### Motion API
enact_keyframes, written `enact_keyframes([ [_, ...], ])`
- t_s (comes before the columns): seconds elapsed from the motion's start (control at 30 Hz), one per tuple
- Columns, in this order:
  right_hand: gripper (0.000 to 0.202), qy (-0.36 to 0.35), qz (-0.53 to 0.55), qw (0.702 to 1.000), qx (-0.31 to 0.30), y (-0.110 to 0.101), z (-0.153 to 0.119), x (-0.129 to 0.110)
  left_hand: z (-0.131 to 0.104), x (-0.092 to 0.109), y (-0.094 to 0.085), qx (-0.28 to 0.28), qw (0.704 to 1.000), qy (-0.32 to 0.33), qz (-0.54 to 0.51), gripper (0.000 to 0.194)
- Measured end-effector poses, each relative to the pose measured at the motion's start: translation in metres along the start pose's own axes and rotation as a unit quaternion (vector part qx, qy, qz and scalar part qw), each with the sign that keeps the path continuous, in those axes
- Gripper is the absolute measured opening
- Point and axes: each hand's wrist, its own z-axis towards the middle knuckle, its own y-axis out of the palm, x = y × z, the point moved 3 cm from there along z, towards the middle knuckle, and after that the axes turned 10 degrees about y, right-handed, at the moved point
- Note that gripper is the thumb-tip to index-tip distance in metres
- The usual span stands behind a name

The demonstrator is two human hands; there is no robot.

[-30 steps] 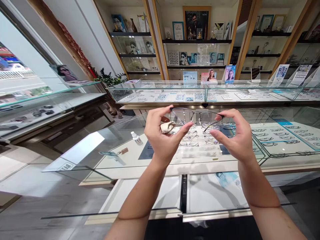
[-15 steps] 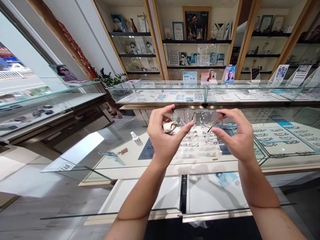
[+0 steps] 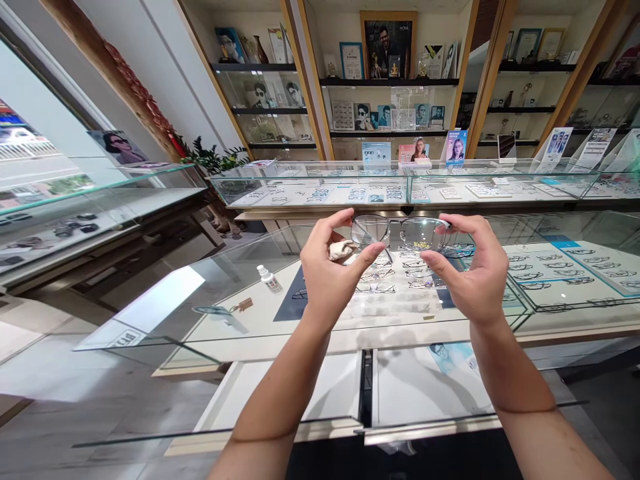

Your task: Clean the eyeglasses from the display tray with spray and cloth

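A pair of thin dark-framed glasses is held up between both hands, above the glass counter. My left hand grips the left edge of the frame between thumb and fingers, with a crumpled pale cloth tucked in its palm. On the other side, my right hand pinches the right edge of the frame. Small yellow lettering shows on the right lens. Rows of other glasses lie under the counter glass, below and behind the hands.
A white spray bottle and a brown tag are on the counter at left. Open white drawers extend below it. Behind stands another glass display case, with shelves beyond.
The glasses have tilted and turned slightly in the hands, and yellow lettering now shows on the right lens. My left hand has shifted slightly right. The surroundings have shifted slightly left in view.
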Motion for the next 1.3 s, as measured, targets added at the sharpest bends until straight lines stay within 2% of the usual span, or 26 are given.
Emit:
enact_keyframes([
  [0.27, 0.040, -0.015, -0.010, 1.000, 0.011, -0.002, 0.000, -0.001, 0.000, 0.000, 0.000, -0.005, 1.000, -0.012, -0.016, 0.055],
  [0.43, 0.042, 0.014, -0.025, 1.000, 0.007, -0.003, -0.001, -0.001, 0.000, 0.001, 0.000, -0.001, 1.000, 0.001, -0.008, 0.055],
  [0.63, 0.043, 0.036, -0.028, 0.999, -0.011, -0.003, -0.001, 0.001, 0.000, 0.001, -0.002, 0.022, 0.999, 0.032, 0.010, 0.059],
  [0.87, 0.040, 0.039, -0.019, 0.999, -0.033, -0.002, 0.003, 0.005, -0.001, 0.006, -0.006, 0.062, 0.992, 0.095, 0.048, 0.055],
  [1.0, 0.043, 0.048, -0.013, 0.998, -0.044, 0.000, 0.003, 0.007, -0.002, 0.008, -0.006, 0.069, 0.989, 0.108, 0.068, 0.056],
  [1.3, 0.045, 0.112, 0.019, 0.992, -0.060, 0.004, 0.002, 0.016, -0.003, 0.015, -0.008, 0.084, 0.983, 0.137, 0.088, 0.053],
])
